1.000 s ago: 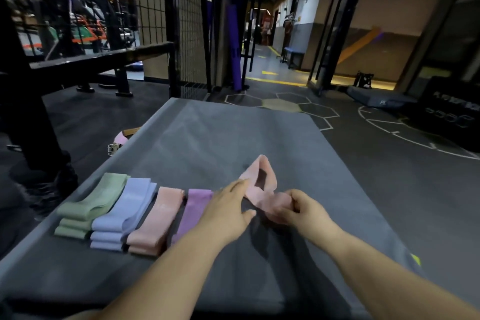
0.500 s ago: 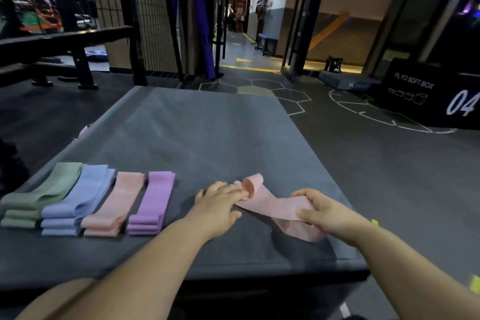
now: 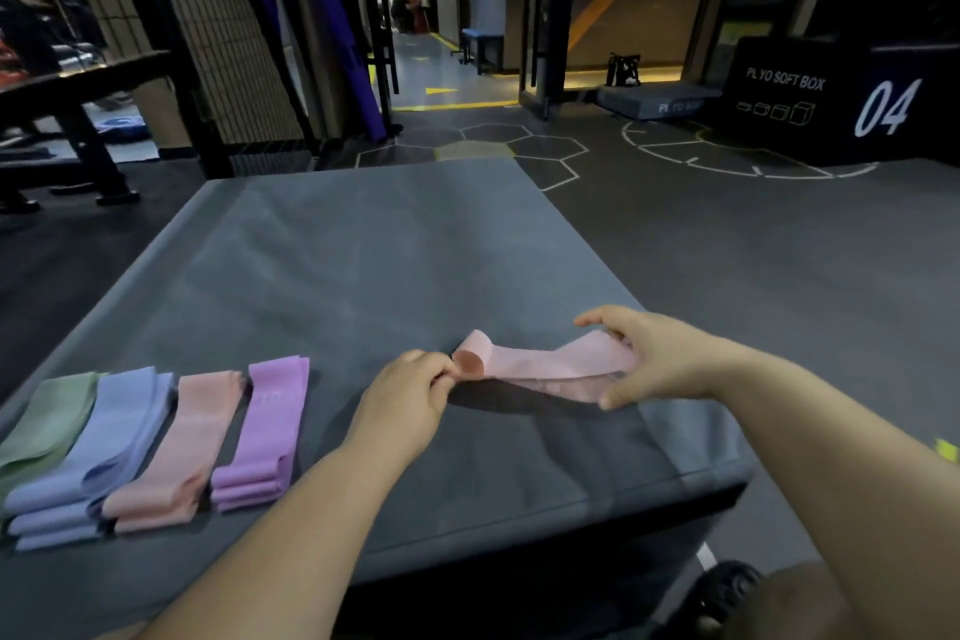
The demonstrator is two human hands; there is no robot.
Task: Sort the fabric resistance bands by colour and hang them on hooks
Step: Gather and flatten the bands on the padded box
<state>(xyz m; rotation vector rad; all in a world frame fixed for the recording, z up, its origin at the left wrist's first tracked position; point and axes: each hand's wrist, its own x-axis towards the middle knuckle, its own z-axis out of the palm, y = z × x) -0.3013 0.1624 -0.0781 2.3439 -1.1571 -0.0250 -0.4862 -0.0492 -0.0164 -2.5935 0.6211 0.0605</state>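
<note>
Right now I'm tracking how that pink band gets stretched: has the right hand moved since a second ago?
Yes. The right hand, gripping the pink band, has moved right, farther from the purple stack on the mat.

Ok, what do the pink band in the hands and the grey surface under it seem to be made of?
The pink band: soft matte knit or woven fabric, likely elastic; it twists and sags limply between the left hand and right hand. The grey surface: probably a vinyl-like cover over padding; faint sheen, shallow wrinkles, rounded edge.
</note>
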